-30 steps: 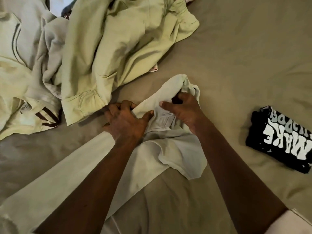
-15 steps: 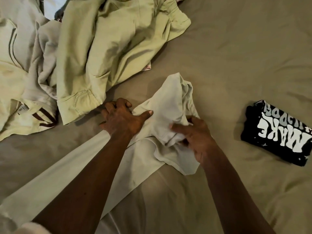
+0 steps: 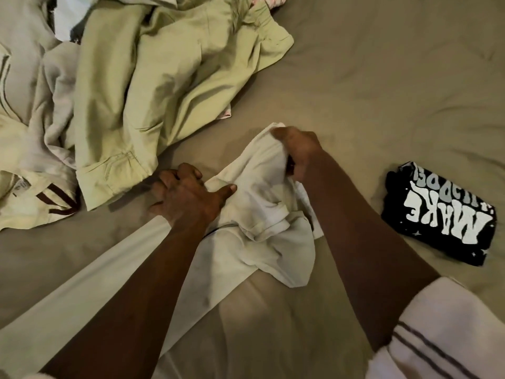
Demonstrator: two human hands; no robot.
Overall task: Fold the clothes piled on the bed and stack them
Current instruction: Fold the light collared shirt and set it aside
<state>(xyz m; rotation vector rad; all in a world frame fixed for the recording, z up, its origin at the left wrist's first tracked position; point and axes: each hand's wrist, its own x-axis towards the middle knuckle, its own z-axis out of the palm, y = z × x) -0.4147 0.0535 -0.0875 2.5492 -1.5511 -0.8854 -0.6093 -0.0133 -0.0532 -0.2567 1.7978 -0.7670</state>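
Gripping pale garment (image 3: 262,192), left hand (image 3: 185,195) knuckles-up, right hand (image 3: 299,151) lifting its edge

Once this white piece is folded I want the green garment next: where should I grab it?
Probably by its cuffed end, reached from the near side with the left hand. That end of the green garment lies flat on top at the edge of the pile, so it should pull free.

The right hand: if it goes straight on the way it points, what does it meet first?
The right hand, gripping the white garment, points up-left in the picture. Past a strip of bare bed sheet, it would probably meet the green garment first; depth is unclear.
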